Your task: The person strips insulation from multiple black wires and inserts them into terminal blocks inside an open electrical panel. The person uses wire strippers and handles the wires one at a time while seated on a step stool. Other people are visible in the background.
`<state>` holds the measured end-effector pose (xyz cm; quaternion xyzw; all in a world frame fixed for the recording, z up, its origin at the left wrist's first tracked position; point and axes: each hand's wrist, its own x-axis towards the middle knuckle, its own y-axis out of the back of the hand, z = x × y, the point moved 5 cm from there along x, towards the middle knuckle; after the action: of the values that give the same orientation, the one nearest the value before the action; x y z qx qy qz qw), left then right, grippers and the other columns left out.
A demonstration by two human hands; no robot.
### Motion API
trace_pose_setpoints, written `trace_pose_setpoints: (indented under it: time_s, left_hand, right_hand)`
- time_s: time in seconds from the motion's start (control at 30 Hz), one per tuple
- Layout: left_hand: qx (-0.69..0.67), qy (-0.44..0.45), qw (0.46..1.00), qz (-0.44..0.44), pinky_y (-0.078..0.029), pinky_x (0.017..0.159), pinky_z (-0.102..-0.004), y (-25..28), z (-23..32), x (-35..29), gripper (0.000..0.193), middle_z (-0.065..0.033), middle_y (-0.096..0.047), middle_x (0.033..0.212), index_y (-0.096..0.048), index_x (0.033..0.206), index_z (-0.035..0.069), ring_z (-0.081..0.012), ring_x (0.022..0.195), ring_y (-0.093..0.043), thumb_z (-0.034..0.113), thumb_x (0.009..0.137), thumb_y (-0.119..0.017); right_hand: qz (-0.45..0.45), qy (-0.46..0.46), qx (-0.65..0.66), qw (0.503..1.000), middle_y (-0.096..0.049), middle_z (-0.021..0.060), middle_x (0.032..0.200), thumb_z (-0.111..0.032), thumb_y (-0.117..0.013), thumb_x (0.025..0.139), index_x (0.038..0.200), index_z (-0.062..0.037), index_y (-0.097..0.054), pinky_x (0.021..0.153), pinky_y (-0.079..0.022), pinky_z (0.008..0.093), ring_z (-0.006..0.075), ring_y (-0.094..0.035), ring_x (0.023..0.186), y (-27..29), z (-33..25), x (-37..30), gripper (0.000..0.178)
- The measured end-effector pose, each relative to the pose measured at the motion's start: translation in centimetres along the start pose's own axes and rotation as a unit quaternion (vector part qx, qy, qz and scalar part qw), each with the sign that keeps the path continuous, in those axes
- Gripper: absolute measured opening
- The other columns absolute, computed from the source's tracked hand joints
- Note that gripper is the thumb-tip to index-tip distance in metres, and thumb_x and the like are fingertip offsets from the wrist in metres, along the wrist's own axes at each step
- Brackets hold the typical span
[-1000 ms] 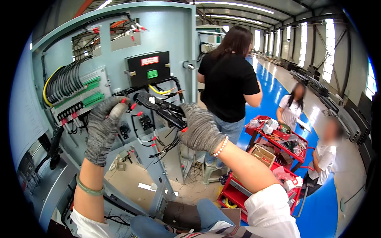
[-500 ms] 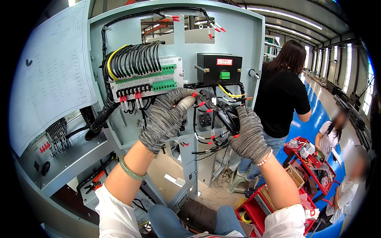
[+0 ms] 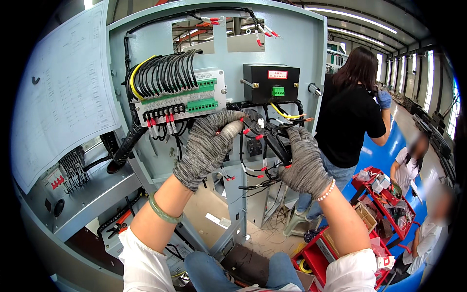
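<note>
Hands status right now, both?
Left hand: closed, fingertips apparently pinching a small red piece; exact kind unclear.
Right hand: closed, holding a black plier-like tool by its handles.

Red-lettered label [image 3: 277,75] on black box [image 3: 255,74]; tiny numerals [image 3: 204,76] on terminal board [image 3: 221,100]; paper sheet [image 3: 63,92]: print illegible.

The right hand [image 3: 307,158] partly hides the black tool [image 3: 277,145]; toward ten o'clock, the sheet [image 3: 51,129] bears print [image 3: 91,80] too small to read.
</note>
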<state>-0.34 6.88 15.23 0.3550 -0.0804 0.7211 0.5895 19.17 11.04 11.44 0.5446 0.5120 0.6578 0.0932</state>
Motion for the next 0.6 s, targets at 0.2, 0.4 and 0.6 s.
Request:
trace_pose_setpoints:
  time_s: [0.2, 0.4, 0.6]
  left_hand:
    - [0.017, -0.032, 0.999, 0.004, -0.042, 0.054, -0.0211, 0.03, -0.12, 0.28, 0.021, 0.0028, -0.06, 0.074, -0.068, 0.108, 0.009, -0.0044, 0.058, -0.047, 0.016, 0.09, -0.06]
    - [-0.004, 0.008, 1.0, 0.003, -0.04, 0.052, -0.0207, -0.04, -0.5, 0.15, 0.022, 0.0037, -0.058, 0.073, -0.068, 0.109, 0.01, -0.0042, 0.057, -0.046, 0.016, 0.089, -0.061]
    - [-0.028, 0.014, 1.0, 0.0, -0.04, 0.051, -0.0207, -0.1, -0.33, -0.1, 0.02, 0.004, -0.059, 0.072, -0.068, 0.107, 0.01, -0.004, 0.056, -0.046, 0.015, 0.089, -0.061]
  right_hand:
    - [0.001, 0.006, -0.013, 1.0, -0.047, 0.0248, 0.118, -0.026, -0.074, 0.061, 0.129, 0.0044, -0.041, 0.104, -0.032, 0.0449, 0.0395, -0.044, 0.115, 0.14, -0.21, 0.09, 0.082]
    - [0.01, 0.024, 0.009, 1.0, -0.048, 0.0224, 0.117, -0.023, -0.073, 0.064, 0.128, 0.0013, -0.044, 0.101, -0.034, 0.0447, 0.0376, -0.045, 0.112, 0.1, 0.12, 0.25, 0.074]
    - [0.041, 0.056, 0.033, 0.997, -0.052, 0.024, 0.116, -0.021, -0.071, 0.067, 0.122, 0.0046, -0.048, 0.099, -0.037, 0.0455, 0.0397, -0.047, 0.113, 0.18, 0.37, 0.29, 0.065]
